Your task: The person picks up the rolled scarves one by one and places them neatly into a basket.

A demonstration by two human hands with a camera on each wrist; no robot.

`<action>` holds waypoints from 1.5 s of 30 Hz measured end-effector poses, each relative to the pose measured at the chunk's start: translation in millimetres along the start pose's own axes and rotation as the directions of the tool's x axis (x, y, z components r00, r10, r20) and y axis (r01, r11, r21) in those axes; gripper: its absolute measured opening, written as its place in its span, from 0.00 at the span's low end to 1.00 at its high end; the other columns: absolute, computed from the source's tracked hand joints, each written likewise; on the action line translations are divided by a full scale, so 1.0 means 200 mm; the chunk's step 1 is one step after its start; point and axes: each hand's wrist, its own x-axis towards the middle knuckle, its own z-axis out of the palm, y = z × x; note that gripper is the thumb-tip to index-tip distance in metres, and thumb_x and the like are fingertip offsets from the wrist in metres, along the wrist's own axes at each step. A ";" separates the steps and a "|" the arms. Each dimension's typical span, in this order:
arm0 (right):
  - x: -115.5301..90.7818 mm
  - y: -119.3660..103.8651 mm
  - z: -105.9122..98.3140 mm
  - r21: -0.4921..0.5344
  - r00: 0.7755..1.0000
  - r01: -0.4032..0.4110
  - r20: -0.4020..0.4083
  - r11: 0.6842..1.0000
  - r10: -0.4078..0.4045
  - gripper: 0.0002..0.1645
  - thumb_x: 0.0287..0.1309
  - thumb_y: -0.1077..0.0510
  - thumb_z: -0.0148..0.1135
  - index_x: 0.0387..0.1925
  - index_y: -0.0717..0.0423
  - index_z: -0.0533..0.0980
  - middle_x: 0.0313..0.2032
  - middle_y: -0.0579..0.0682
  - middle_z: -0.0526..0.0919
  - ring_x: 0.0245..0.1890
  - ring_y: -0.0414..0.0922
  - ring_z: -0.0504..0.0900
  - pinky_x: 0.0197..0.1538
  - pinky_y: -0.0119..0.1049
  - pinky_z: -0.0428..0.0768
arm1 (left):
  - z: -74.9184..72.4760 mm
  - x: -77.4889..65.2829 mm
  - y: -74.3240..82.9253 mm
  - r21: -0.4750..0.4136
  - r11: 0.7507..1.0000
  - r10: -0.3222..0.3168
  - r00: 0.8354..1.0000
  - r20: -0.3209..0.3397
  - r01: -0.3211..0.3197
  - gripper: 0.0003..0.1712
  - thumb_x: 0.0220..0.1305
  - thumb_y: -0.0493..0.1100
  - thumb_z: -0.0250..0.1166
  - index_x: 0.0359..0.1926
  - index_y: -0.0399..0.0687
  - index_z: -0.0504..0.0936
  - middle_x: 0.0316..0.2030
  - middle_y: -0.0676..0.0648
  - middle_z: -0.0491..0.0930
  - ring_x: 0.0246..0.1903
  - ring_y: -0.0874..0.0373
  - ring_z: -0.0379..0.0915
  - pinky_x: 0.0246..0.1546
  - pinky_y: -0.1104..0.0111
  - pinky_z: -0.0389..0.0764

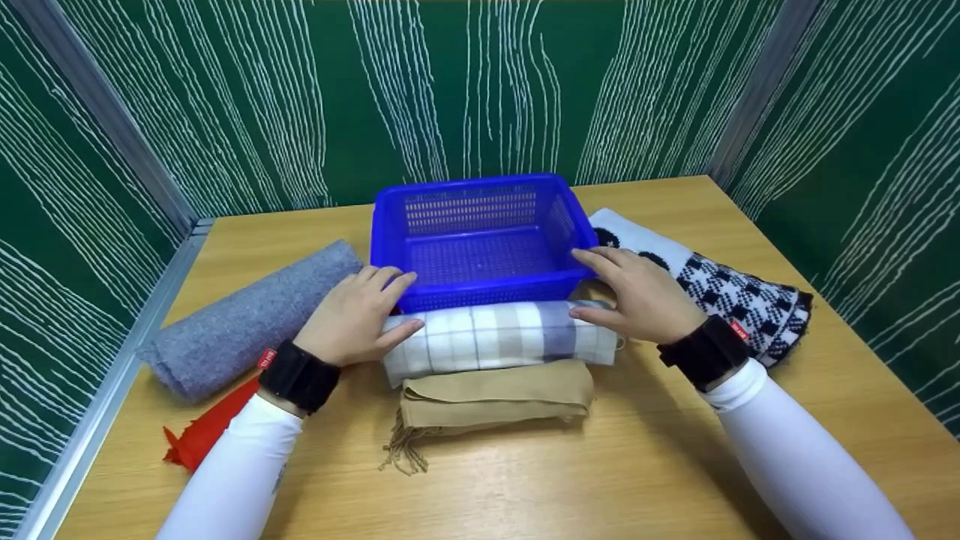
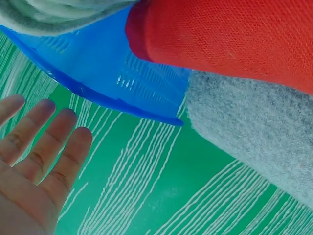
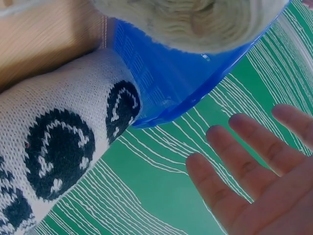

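A blue plastic basket [image 1: 491, 289] with slotted sides stands at the back middle of the table, nothing inside it. In the head view my left hand [image 1: 358, 316] overlaps its front left corner, and my right hand [image 1: 641, 294] is by the front right corner. Both hands have straight, spread fingers and hold nothing; the wrist views show gaps between the fingers [image 2: 61, 134] and the basket. A rolled white plaid scarf [image 1: 495, 336] lies along the basket's front, between the two thumbs. In front of that is a folded tan scarf [image 1: 499, 397] with a fringe.
On the left lie a grey felt-like roll [image 1: 247, 322] and a red cloth [image 1: 219, 426], partly hidden by my left forearm. A black-and-white knitted roll [image 1: 739, 292] slants on the right of the wooden table [image 1: 510, 487]. Green walls [image 1: 517, 90] with white lines surround the table.
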 end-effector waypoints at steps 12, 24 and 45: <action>-0.01 -0.02 0.00 0.002 1.000 0.022 -0.004 1.000 -0.022 0.52 0.61 0.40 0.80 0.77 0.61 0.71 0.66 0.65 0.82 0.62 0.65 0.84 0.66 0.66 0.81 | 0.00 -0.01 0.02 -0.024 0.999 0.033 0.999 -0.010 -0.034 0.37 0.75 0.64 0.66 0.68 0.38 0.81 0.58 0.36 0.84 0.57 0.39 0.81 0.63 0.44 0.83; -0.02 -0.02 0.04 0.008 0.993 0.104 -0.058 0.995 -0.103 0.48 0.58 0.41 0.82 0.72 0.62 0.75 0.59 0.61 0.85 0.57 0.60 0.86 0.64 0.61 0.84 | 0.01 -0.03 0.04 -0.068 0.995 0.065 0.997 -0.029 -0.067 0.34 0.74 0.61 0.68 0.64 0.38 0.82 0.51 0.40 0.85 0.51 0.43 0.83 0.57 0.48 0.86; -0.04 -0.04 0.04 0.001 0.991 0.127 -0.052 0.992 -0.127 0.44 0.58 0.42 0.83 0.66 0.64 0.79 0.51 0.61 0.88 0.50 0.58 0.88 0.57 0.58 0.88 | 0.02 -0.01 0.06 -0.143 0.981 0.127 0.991 -0.035 -0.131 0.30 0.71 0.58 0.73 0.60 0.40 0.84 0.49 0.41 0.88 0.49 0.46 0.85 0.53 0.53 0.89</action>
